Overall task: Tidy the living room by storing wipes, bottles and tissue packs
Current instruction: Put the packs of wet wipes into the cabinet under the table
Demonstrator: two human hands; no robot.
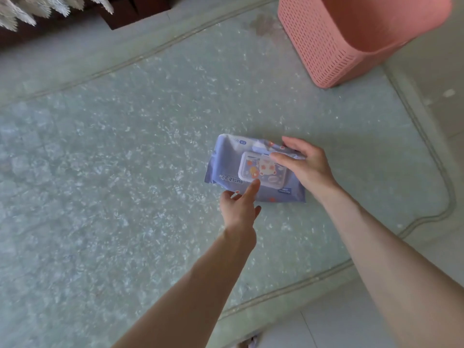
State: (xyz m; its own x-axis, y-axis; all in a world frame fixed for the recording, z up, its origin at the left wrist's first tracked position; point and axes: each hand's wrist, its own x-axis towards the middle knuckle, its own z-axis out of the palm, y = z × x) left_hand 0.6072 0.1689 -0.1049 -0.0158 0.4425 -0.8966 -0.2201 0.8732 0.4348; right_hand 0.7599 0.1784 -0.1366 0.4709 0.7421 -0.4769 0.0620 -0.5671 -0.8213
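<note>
Centrally, in the head view, a soft lilac plastic pack of wet wipes [226,167], printed with small cartoon flowers, sits on or just above a pale green, mottled rug [125,172]; whether it is resting or already lifted cannot be told. A hard, clear-white rectangular flip lid [261,172] is set into its top face.

The right hand [306,167] grips the pack's right end, thumb laid across the lid's upper edge and fingers curled over the far side. The left hand [239,207] is open, one straight finger touching the pack just below the lid's near-left corner, and takes no hold.

A pink plastic basket [351,46] with lattice walls stands at the upper right on the rug's far corner, well apart from the pack. Pale tiled floor [339,322] shows beyond the rug's edge at the lower right, and white feathery fronds [37,8] hang in at the upper left.

The pack will likely feel moderately heavy and damp-dense, with a slack, slippery film that sags and creases when held by one end. The lid is the only stiff part. The surest hold seems to be across the short width at the middle, thumb on the lid and fingers underneath, or one hand at each end.
</note>
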